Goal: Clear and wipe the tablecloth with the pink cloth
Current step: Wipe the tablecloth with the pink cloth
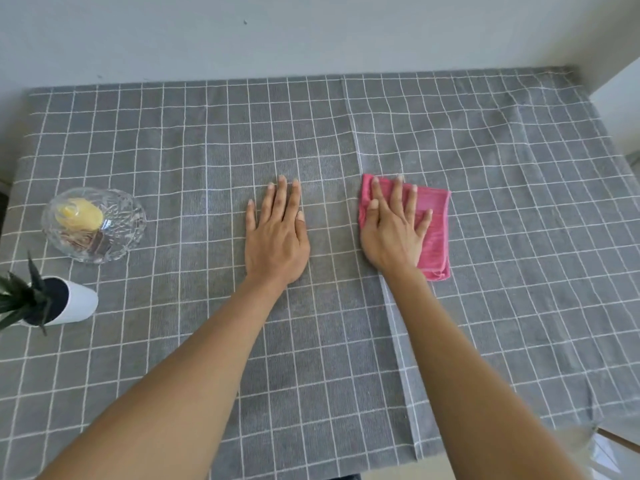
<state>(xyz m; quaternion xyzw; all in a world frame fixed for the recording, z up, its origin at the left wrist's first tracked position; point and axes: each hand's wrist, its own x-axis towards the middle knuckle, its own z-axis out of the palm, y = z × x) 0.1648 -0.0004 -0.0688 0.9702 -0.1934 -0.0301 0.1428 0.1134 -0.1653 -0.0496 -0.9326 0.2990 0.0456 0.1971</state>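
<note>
Both forearms reach in: right hand [394, 230] presses flat on pink cloth [434, 230], left hand [277, 233] flat on tablecloth [519, 202] (wiping underway); glass bowl [93, 225], potted plant [52, 301] remain uncleared

Cloth [434, 233] right of centre on tablecloth [485, 161]; bowl [93, 225], plant [52, 301] left.

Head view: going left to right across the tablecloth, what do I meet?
Potted plant → glass bowl → left hand, flat on the tablecloth → right hand, pressing flat on the pink cloth.
</note>
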